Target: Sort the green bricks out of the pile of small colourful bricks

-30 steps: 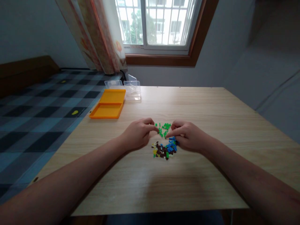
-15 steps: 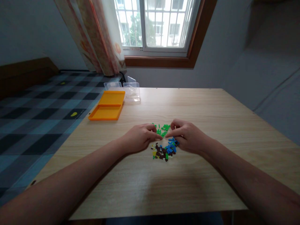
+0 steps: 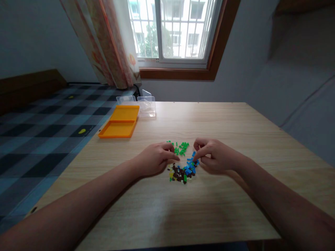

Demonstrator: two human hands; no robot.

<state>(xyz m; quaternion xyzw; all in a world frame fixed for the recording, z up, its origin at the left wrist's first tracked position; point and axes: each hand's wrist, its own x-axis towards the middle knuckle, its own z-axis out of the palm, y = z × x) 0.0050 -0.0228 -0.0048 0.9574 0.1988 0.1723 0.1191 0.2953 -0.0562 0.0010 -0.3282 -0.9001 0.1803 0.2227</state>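
Small toy building bricks lie loose on the wooden table between my hands. A green group (image 3: pixel 184 147) is at the far side, blue bricks (image 3: pixel 190 168) lie at the right, and dark brown bricks (image 3: pixel 179 174) are nearest me with a few yellow bricks (image 3: pixel 171 175) at their left. My left hand (image 3: pixel 154 158) rests left of the bricks, index finger stretched out beside the green ones, nothing visible in it. My right hand (image 3: pixel 216 155) points its index finger down at the blue bricks, its other fingers loosely bent and apart; the fingertip seems to touch them.
An orange opened case (image 3: pixel 117 129) lies at the table's left edge. Behind it stand clear plastic boxes (image 3: pixel 148 111). A bed with a checked cover (image 3: pixel 52 139) borders the table (image 3: pixel 235 129) on the left; a window and wall are beyond the far edge.
My right hand has moved from the green bricks to the blue ones, away from my left fingertip. The left hand stays nearly in place. The view has tilted slightly up.
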